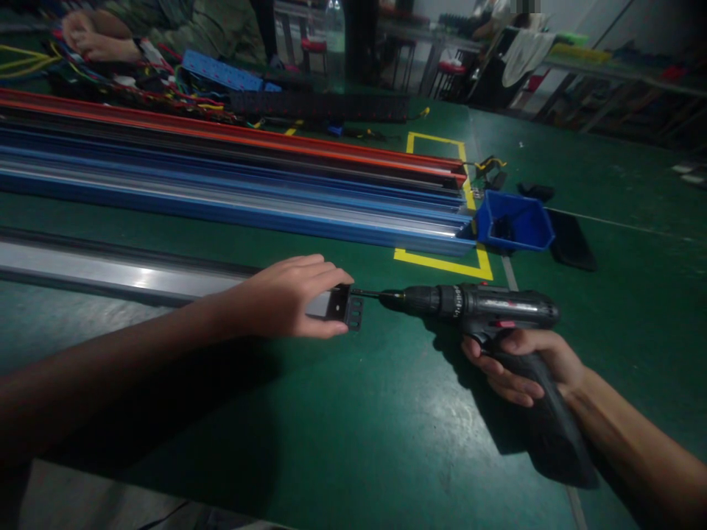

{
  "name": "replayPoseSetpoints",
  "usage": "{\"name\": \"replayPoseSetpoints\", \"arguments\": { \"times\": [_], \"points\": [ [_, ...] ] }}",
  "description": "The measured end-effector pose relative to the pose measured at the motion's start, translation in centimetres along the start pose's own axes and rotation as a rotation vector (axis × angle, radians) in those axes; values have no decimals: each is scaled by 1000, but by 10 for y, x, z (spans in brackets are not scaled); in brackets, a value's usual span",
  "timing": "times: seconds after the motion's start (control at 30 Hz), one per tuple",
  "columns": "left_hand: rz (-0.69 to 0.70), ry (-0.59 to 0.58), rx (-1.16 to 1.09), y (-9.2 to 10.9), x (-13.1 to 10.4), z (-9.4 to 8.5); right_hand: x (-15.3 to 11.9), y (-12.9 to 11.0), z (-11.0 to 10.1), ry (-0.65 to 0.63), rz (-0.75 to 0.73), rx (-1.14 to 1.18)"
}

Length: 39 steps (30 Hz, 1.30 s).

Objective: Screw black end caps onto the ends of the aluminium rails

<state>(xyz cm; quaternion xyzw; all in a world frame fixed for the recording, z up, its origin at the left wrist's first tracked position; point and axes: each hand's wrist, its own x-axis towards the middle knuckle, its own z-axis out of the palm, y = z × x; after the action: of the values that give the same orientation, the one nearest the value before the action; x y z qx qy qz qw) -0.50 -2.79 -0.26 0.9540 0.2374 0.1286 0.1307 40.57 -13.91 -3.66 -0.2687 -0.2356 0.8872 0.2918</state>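
My right hand (513, 368) is wrapped round the handle of a black cordless drill (497, 305), which lies level and points left. Its long thin bit (367, 294) reaches the black end cap (354, 309) on a long silver-and-black metal profile (138, 274). Across the end of that profile lies my left hand (298, 298), thumb on the near side and fingers on the far side, gripping it beside the cap. The bit's tip is too small to tell whether a screw is on it.
Blue profiles (248, 202) and an orange-red profile (276, 140) lie behind, ending at yellow tape (442, 265). A blue bin (516, 221) holds dark parts, with a flat black object (571, 239) beside it. Across the green table (387, 427), another person's hands (99, 37) are near coloured wires.
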Motion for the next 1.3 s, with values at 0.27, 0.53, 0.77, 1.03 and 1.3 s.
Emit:
{"name": "replayPoseSetpoints", "arguments": {
  "times": [0.27,0.53,0.77,1.03,1.3],
  "points": [
    [0,2,1,-1,-1,1,1,0,1,-16,-4,15],
    [22,8,7,-1,0,1,1,-1,1,-9,-4,21],
    [23,14,16,-1,-1,1,0,0,3,-7,-7,22],
    [36,13,15,-1,0,1,0,0,1,-4,-3,32],
    [23,11,27,-1,0,1,-1,0,3,9,-2,34]
  ]
}}
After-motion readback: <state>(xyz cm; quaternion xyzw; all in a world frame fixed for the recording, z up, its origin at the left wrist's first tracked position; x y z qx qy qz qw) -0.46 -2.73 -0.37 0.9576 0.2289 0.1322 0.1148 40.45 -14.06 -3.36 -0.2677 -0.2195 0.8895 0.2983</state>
